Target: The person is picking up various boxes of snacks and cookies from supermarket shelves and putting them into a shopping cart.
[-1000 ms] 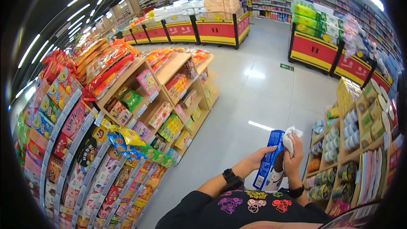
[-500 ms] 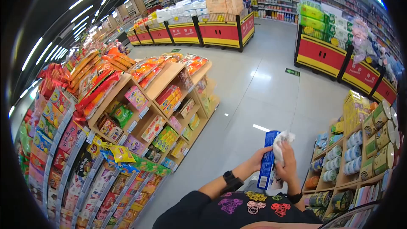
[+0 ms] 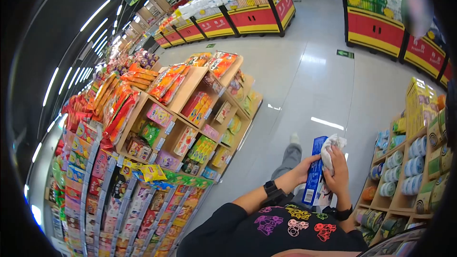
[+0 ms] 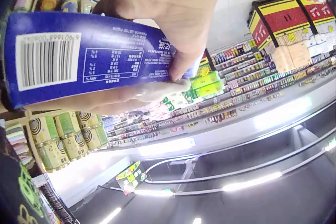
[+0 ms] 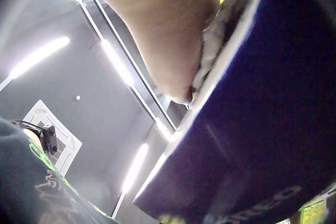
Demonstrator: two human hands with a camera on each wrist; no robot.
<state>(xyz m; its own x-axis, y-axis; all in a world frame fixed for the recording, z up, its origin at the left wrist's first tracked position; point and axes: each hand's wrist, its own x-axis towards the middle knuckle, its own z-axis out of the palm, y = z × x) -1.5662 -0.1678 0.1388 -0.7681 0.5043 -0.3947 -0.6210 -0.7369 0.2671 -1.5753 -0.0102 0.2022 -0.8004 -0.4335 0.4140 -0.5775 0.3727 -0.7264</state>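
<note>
A blue Oreo cookie box (image 3: 312,181) is held upright at a slant in front of my chest. My left hand (image 3: 303,168) grips its left edge, thumb on the narrow side. In the left wrist view, that side of the box (image 4: 126,58) shows a barcode and a nutrition table. My right hand (image 3: 338,175) holds a crumpled white cloth (image 3: 332,148) against the front of the box, covering much of that face. Up close in the right wrist view, the box (image 5: 257,113) looks dark, with part of the Oreo lettering near the bottom.
Snack shelves (image 3: 190,128) stand on my left, topped with orange snack bags (image 3: 166,83). Shelves of cans (image 3: 392,166) are close on my right. Red and yellow promotion bins (image 3: 376,33) stand farther ahead. Grey tiled floor (image 3: 290,85) runs between, my left leg (image 3: 287,158) on it.
The cloth in my right hand has moved down over the box front, hiding the cookie picture seen earlier. My left hand keeps its grip. The view has shifted and a leg has come forward.
</note>
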